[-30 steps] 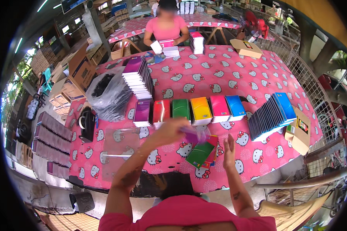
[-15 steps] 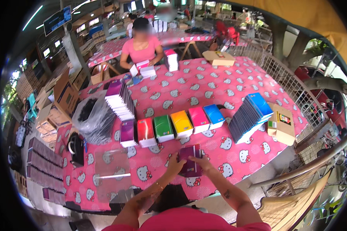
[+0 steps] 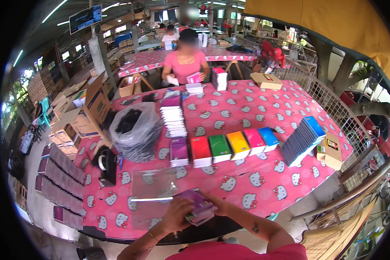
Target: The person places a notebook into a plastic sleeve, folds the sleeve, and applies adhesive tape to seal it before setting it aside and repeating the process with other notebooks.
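Note:
Close to my body at the table's near edge, a small stack of notebooks with a purple cover on top is tilted between my two hands. My left hand grips its left side with bent fingers. On the far right side, my right hand holds the stack's edge. Beside and partly under it lies a clear plastic sheet. Beyond my hands runs a row of notebook piles: purple, red, green, yellow, pink and blue.
A taller notebook stack rises behind the purple pile. At right stand a blue notebook stack and a cardboard box. Left are a tape dispenser and a plastic bag of black pieces. A person handles notebooks across the table.
The notebooks in my hands have come nearer my body and left across the table, and now show several page edges. My view has shifted; the person opposite has lifted a pink notebook.

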A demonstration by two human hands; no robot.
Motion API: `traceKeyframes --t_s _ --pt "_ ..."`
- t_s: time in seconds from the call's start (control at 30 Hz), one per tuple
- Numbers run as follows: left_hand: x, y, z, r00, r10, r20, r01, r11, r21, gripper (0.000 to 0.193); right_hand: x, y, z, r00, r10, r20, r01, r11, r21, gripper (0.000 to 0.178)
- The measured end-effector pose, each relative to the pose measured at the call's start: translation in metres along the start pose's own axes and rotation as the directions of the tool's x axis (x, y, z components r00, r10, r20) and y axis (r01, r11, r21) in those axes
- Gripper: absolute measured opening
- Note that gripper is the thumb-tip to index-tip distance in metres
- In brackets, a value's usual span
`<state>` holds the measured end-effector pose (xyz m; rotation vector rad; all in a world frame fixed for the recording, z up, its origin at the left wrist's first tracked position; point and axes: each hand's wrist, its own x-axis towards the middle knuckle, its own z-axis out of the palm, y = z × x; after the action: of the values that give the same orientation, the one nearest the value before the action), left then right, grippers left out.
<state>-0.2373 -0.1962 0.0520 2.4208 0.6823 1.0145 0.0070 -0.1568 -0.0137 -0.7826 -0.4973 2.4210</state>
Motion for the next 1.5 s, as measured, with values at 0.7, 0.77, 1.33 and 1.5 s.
traceKeyframes --t_s 0.7,0.77,1.33,1.5 --pt "-0.152 -0.066 -0.060 0.863 -0.464 -0.197 0.432 0.882 -0.188 0.092 0.139 0.127 0.109 0.743 -0.636 0.208 0.555 0.413 -0.722 0.093" --pt "-0.123 -0.032 -0.097 0.776 -0.630 -0.031 0.629 0.777 -0.042 0.092 0.135 0.122 0.099 0.761 -0.626 0.168 0.510 0.418 -0.752 0.089" --pt "-0.112 -0.061 -0.088 0.386 -0.821 -0.420 0.836 0.504 -0.216 0.074 0.110 0.097 0.098 0.913 -0.368 -0.178 0.279 0.879 -0.386 0.058" --pt "-0.119 -0.108 -0.075 0.199 -0.930 -0.310 0.887 0.306 -0.346 0.081 0.132 0.052 0.101 0.951 -0.264 -0.162 0.193 0.913 -0.359 0.047"
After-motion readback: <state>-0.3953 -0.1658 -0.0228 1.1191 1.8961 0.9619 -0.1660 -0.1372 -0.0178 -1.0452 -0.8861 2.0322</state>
